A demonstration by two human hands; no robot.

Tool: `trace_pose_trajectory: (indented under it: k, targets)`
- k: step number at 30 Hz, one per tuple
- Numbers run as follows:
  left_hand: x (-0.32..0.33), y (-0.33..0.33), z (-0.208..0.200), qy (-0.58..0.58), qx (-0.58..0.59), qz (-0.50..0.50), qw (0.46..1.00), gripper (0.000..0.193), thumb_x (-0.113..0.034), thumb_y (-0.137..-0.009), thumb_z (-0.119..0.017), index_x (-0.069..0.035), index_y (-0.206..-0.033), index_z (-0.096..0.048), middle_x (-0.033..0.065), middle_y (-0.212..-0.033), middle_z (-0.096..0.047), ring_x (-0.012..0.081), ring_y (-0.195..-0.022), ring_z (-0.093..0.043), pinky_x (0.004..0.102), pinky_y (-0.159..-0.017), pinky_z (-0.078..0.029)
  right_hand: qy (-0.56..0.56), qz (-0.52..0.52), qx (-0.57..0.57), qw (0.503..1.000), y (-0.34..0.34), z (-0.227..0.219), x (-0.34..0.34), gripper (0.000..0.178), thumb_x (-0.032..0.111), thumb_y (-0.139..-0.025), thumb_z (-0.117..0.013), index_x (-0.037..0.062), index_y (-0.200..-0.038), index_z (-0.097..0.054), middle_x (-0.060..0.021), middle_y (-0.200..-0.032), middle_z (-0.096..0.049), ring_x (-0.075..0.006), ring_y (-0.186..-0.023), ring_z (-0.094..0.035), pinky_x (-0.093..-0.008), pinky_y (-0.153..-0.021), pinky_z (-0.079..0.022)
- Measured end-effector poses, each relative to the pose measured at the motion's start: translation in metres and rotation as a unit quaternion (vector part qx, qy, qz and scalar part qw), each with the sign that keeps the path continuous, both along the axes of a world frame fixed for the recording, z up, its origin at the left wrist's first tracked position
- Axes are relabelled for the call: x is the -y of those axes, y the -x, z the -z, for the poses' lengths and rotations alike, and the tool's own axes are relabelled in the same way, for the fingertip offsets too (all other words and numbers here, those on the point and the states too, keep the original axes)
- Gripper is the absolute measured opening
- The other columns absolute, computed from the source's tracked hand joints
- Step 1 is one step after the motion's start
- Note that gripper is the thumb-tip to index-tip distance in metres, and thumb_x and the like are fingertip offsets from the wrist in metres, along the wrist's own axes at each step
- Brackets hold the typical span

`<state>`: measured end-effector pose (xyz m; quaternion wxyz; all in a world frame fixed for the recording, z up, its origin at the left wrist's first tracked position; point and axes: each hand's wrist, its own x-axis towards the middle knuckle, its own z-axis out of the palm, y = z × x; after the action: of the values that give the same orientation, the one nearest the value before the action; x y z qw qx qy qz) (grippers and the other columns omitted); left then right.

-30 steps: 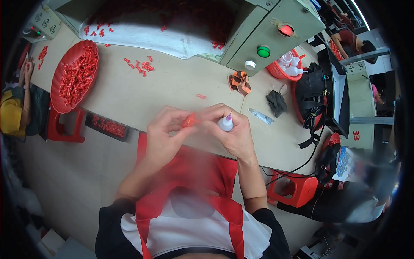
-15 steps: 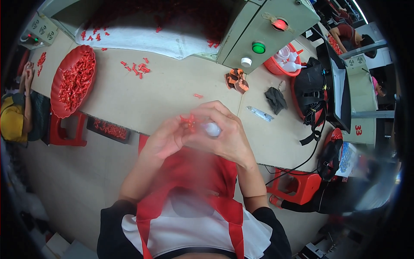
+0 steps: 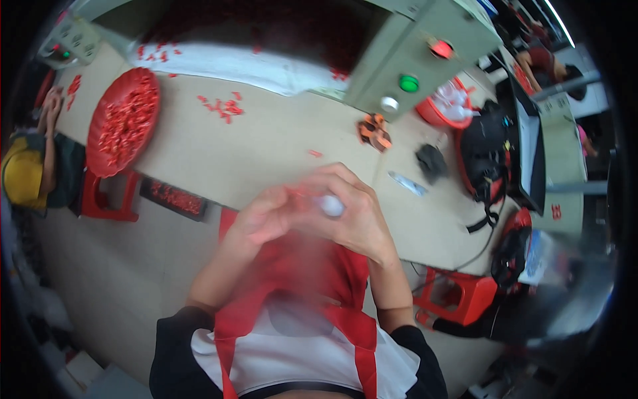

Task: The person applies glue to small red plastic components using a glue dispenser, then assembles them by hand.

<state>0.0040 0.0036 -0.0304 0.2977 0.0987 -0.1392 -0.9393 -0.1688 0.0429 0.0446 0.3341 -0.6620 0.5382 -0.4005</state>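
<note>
In front of the red apron (image 3: pixel 312 259), both my hands are raised close together, slightly blurred. My left hand (image 3: pixel 261 216) has its fingers closed on a small red plastic piece (image 3: pixel 296 191), which is smeared and partly covered. My right hand (image 3: pixel 359 216) wraps round a small whitish squeeze bottle (image 3: pixel 331 206), its rounded end showing and its tip pointing towards the red piece. Whether the tip touches the piece cannot be made out. Beyond my hands a single red piece (image 3: pixel 315 153) lies on the table (image 3: pixel 266 146).
A red scalloped basin (image 3: pixel 93 143) full of red pieces stands at left, above a black tray (image 3: pixel 203 214). A green machine cabinet (image 3: pixel 379 73) rises behind. To the right are a red basket (image 3: pixel 432 114) of bottles, cloths and a black bag (image 3: pixel 484 143). A co-worker (image 3: pixel 30 166) sits far left.
The whole view has shifted, so the table and its things appear a little further right. Both hands keep their holds; the red piece now shows less clearly.
</note>
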Motion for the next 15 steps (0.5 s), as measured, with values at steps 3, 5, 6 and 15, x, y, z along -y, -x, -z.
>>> trace_pose_trajectory:
  k: [3,5,6,15]
  targets:
    - [0.0,0.004,0.015,-0.016,-0.048,-0.006,0.999,0.036,-0.019,-0.089,-0.049,0.005,-0.115,-0.047,0.0159,-0.115,-0.052,0.0265,-0.107,-0.053,0.0369,-0.091,-0.044,0.015,-0.006,-0.019,1.0,-0.005,0.001,0.002,0.042,0.011,-0.062,-0.076,0.0042,-0.099,-0.059,-0.0097,-0.1,-0.057,-0.0262,-0.082,-0.061,-0.033,-0.07,-0.049]
    - [0.002,0.004,0.016,0.004,-0.057,-0.005,0.998,0.035,-0.018,-0.09,-0.048,0.004,-0.117,-0.046,0.0154,-0.115,-0.052,0.0273,-0.103,-0.054,0.0361,-0.088,-0.046,0.029,0.001,-0.021,0.999,-0.008,0.001,-0.001,0.043,0.009,-0.061,-0.076,0.0041,-0.1,-0.059,-0.0099,-0.101,-0.057,-0.0258,-0.081,-0.061,-0.0331,-0.069,-0.049]
    - [0.007,0.001,0.007,0.008,-0.048,-0.004,0.999,0.034,-0.018,-0.09,-0.048,0.006,-0.115,-0.048,0.0144,-0.11,-0.055,0.0276,-0.098,-0.057,0.034,-0.085,-0.048,0.01,0.032,-0.007,0.999,-0.008,0.004,-0.003,0.044,0.007,-0.06,-0.076,0.004,-0.1,-0.059,-0.0098,-0.101,-0.057,-0.0243,-0.079,-0.061,-0.0322,-0.067,-0.049]
    - [0.114,-0.127,-0.069,0.585,0.664,-0.425,0.188,0.031,-0.015,-0.07,-0.073,-0.002,-0.097,-0.062,0.0109,-0.088,-0.058,0.0196,-0.067,-0.06,0.0303,-0.062,-0.049,-0.009,0.056,-0.017,0.998,0.005,0.016,-0.004,0.042,0.001,-0.062,-0.077,0.0017,-0.1,-0.06,-0.008,-0.103,-0.056,-0.0078,-0.056,-0.051,-0.0214,-0.055,-0.043]
